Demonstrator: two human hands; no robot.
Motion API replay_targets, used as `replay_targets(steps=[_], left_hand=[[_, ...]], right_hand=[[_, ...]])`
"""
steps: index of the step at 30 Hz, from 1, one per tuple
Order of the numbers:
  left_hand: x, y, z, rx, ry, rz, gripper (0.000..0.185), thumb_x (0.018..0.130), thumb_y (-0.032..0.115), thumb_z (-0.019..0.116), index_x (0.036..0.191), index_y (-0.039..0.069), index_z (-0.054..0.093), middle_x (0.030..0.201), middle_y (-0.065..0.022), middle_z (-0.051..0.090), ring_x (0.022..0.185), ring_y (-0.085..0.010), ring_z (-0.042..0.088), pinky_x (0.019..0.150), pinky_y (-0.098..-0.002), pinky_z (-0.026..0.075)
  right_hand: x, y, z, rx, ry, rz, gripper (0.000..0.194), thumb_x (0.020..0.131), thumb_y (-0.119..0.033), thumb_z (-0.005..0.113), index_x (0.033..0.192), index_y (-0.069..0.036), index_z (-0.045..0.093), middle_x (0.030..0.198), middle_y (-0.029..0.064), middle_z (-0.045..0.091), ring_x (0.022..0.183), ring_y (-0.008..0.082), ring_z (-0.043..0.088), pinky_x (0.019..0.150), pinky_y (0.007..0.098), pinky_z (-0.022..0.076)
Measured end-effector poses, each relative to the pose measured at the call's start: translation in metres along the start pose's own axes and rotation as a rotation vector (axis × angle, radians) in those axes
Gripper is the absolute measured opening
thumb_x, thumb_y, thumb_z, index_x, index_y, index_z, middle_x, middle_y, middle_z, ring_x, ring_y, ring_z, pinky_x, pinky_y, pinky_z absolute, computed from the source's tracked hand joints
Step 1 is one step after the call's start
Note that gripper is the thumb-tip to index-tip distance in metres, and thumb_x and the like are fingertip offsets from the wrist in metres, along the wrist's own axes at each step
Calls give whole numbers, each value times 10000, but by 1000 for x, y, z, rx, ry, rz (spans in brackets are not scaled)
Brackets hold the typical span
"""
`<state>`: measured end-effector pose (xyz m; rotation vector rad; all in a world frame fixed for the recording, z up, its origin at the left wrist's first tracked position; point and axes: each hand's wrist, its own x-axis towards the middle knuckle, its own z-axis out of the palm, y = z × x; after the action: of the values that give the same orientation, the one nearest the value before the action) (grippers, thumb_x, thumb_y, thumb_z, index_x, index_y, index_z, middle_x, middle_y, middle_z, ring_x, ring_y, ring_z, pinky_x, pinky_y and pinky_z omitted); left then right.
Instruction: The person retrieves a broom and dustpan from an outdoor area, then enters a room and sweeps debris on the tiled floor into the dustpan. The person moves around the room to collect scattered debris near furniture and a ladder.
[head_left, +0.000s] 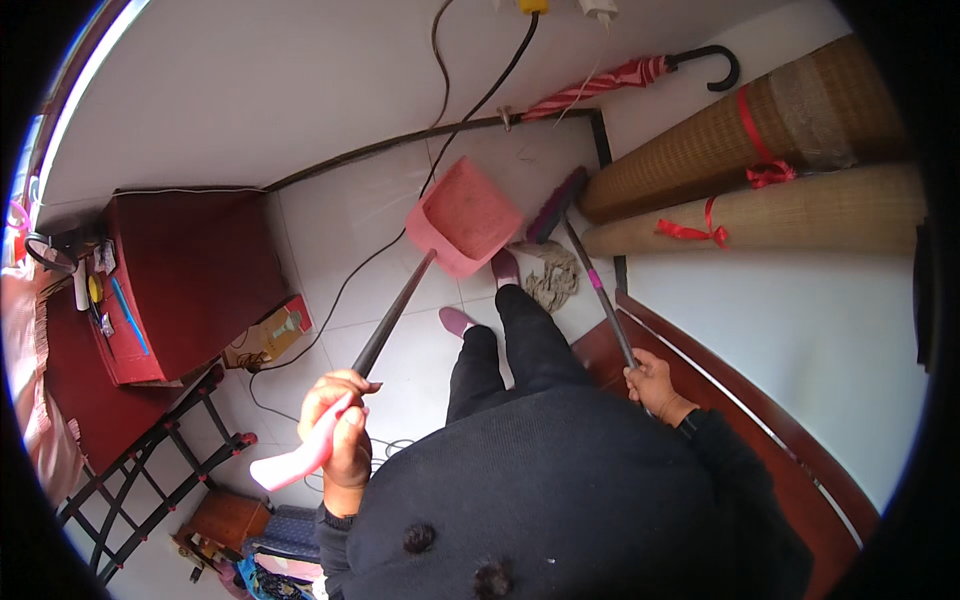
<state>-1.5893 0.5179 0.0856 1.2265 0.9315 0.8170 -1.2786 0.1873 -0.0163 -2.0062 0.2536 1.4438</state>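
Observation:
My left hand (341, 427) grips the dark handle of a pink long-handled dustpan (469, 217), close to its pale pink end grip. The pan lies ahead of my feet, above or on the white tiles; I cannot tell if it touches them. My right hand (652, 382) is closed around the grey handle of a broom (606, 307) that has a magenta band. Its dark purple bristle head (556, 206) is by the wall corner, right of the dustpan. A crumpled grey-beige cloth (553, 277) lies on the floor between the broom and my right shoe.
Two rolled woven mats (750, 135) tied with red ribbon lean at the right. A striped umbrella (607, 86) hangs along the wall. A black cable (360, 266) crosses the floor. At left stand a red cabinet (202, 277), a cardboard box (270, 334) and a dark metal rack (172, 442).

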Motion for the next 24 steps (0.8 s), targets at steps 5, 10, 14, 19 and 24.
replay_targets(steps=[5, 10, 14, 19, 24], left_hand=[[0, 18, 11, 60, -171, 225, 218, 743, 143, 674, 830, -19, 557, 793, -149, 572, 815, -288, 591, 770, -401, 523], [42, 6, 42, 388, -405, 182, 163, 755, 67, 667, 832, -20, 553, 843, -143, 574, 813, -259, 570, 755, -338, 459], [49, 6, 48, 332, -315, 117, 182, 823, 139, 667, 858, -7, 563, 876, -112, 578, 831, -196, 548, 777, -314, 442], [58, 2, 59, 414, -279, 91, 263, 848, 224, 694, 883, 0, 559, 880, -107, 570, 825, -184, 538, 774, -295, 438], [62, 10, 63, 287, -272, 141, 199, 800, 105, 708, 862, -13, 560, 834, -111, 563, 758, -200, 531, 722, -295, 442]], right_hand=[[5, 3, -6, -27, -1, 16, 449, 885, -13, 588, 1319, 9, 475, 674, 40, 517, 496, 110, 470, 404, 270, 394], [8, -7, -6, -54, -31, 46, 391, 887, -22, 588, 1267, 4, 501, 655, 38, 511, 471, 110, 461, 407, 270, 390], [7, -8, -4, -64, -30, 35, 364, 885, -15, 577, 1241, 2, 504, 654, 38, 512, 457, 110, 458, 403, 271, 389], [11, 5, -2, 11, -22, 18, 387, 876, -13, 588, 1251, 15, 496, 652, 42, 513, 447, 113, 463, 395, 274, 392], [17, 10, -1, -5, -46, 41, 397, 873, -17, 595, 1256, 20, 496, 650, 42, 513, 446, 115, 469, 395, 274, 397]])
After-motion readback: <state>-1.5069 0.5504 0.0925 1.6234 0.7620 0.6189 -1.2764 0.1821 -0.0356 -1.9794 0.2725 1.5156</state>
